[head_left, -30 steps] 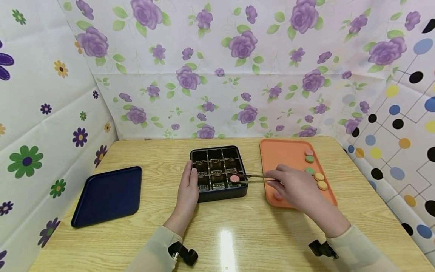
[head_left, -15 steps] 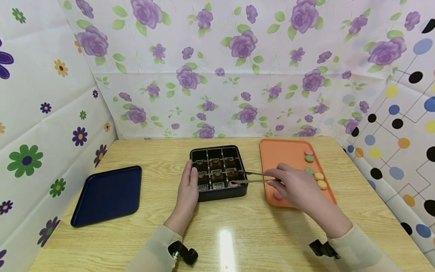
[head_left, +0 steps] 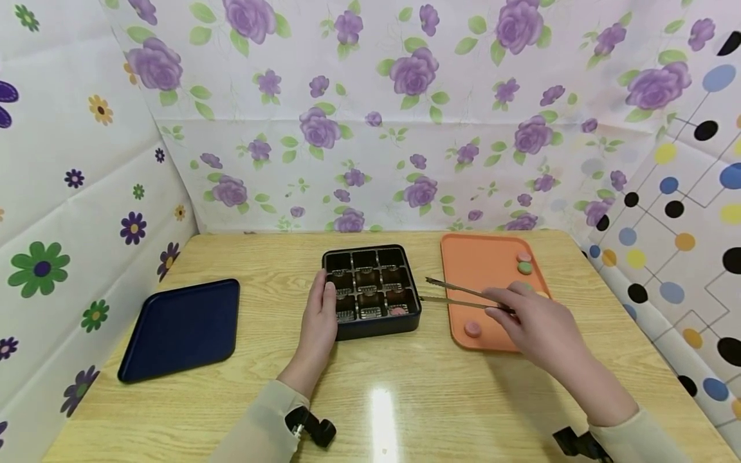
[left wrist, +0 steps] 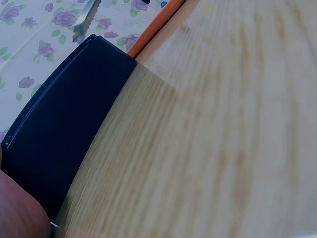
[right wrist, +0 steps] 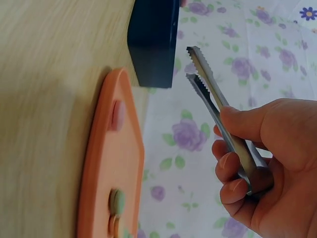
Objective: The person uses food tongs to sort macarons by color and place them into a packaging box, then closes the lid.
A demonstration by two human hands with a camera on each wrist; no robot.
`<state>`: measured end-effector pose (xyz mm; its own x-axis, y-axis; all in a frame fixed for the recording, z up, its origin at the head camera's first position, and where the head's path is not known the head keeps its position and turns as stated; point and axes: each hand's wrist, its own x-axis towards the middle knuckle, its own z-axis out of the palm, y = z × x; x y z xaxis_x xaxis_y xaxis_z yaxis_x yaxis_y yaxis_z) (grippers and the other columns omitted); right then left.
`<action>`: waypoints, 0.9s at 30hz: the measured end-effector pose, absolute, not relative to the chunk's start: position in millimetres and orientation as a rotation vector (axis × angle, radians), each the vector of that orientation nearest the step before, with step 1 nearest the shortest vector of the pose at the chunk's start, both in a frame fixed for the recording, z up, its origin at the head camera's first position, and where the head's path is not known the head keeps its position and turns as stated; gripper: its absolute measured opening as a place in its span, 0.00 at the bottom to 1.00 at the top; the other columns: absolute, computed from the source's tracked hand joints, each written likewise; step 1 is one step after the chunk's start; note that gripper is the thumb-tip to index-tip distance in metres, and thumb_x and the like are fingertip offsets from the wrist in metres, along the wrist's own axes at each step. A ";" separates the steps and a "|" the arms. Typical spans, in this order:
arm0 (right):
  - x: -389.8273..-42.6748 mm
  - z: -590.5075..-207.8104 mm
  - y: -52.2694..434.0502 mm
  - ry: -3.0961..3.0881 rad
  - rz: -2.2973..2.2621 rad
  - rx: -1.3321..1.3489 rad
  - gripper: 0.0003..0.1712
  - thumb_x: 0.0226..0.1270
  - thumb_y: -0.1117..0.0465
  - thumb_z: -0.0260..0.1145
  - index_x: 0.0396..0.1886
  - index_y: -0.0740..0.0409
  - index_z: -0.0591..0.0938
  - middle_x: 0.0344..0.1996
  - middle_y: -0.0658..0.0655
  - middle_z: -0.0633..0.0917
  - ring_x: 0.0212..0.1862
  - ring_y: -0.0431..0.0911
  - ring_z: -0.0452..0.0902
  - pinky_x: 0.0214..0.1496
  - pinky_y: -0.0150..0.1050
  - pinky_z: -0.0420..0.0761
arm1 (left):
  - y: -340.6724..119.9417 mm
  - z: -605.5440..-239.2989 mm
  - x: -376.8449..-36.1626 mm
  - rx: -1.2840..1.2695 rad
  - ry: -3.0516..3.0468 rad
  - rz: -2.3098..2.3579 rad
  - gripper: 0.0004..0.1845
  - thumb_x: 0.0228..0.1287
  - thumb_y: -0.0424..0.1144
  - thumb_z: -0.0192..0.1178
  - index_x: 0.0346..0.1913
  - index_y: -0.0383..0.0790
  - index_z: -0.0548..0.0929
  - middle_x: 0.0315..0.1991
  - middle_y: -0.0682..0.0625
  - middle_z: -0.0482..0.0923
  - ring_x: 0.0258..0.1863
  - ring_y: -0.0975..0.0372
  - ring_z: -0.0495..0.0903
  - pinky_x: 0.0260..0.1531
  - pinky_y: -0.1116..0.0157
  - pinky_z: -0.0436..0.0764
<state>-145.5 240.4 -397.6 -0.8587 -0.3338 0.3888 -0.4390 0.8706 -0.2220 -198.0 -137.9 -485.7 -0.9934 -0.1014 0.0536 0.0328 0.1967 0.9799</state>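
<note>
My right hand (head_left: 538,328) grips metal tongs (head_left: 463,296) with serrated tips; in the right wrist view the tips of the tongs stand apart with nothing between them. They hang between the dark box and the orange tray (head_left: 477,257). My left hand (head_left: 318,315) rests straight-fingered along the left side of the dark blue box (head_left: 376,326), which is split into several compartments. A pink macaron (head_left: 398,311) lies in the near right compartment. On the orange tray sit another pink macaron (head_left: 472,329) near the front left corner and a green macaron (head_left: 524,267) further back, partly beside my right hand.
A flat dark blue tray (head_left: 185,328) lies at the left of the wooden table (head_left: 278,263). Another pink macaron (head_left: 523,256) sits at the back of the orange tray. Flower-patterned sheets (head_left: 370,161) stand behind and at the sides.
The pink macaron has been let go into the near right compartment. My right hand has drawn the tongs out of the box and to the right. The left hand stays at the box.
</note>
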 end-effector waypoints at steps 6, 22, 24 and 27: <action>-136.1 -402.7 262.2 -2.732 0.480 0.509 0.15 0.80 0.56 0.75 0.62 0.47 0.91 0.48 0.54 0.88 0.42 0.54 0.90 0.26 0.39 0.74 | -138.2 -485.8 -198.5 0.060 -2.341 -1.932 0.38 0.91 0.65 0.38 0.92 0.56 0.49 0.91 0.55 0.43 0.89 0.52 0.45 0.85 0.42 0.51; -123.1 -415.6 295.7 -2.867 0.552 0.368 0.20 0.84 0.50 0.71 0.69 0.46 0.88 0.32 0.46 0.75 0.27 0.40 0.66 0.25 0.38 0.65 | -137.0 -485.0 -197.4 0.071 -2.344 -1.930 0.38 0.91 0.65 0.38 0.92 0.55 0.49 0.91 0.54 0.44 0.89 0.52 0.45 0.86 0.43 0.51; -122.0 -417.6 298.8 -2.870 0.560 0.373 0.20 0.84 0.50 0.71 0.69 0.47 0.88 0.31 0.46 0.73 0.26 0.39 0.66 0.25 0.37 0.64 | -136.9 -484.5 -197.1 0.072 -2.343 -1.933 0.38 0.91 0.65 0.38 0.92 0.55 0.49 0.91 0.54 0.44 0.89 0.52 0.45 0.86 0.43 0.51; -120.2 -420.5 303.2 -2.883 0.572 0.372 0.21 0.84 0.49 0.70 0.69 0.48 0.88 0.31 0.45 0.74 0.27 0.39 0.66 0.26 0.37 0.65 | -137.0 -483.9 -196.9 0.073 -2.342 -1.931 0.38 0.91 0.64 0.38 0.92 0.55 0.50 0.91 0.54 0.44 0.89 0.52 0.45 0.86 0.43 0.51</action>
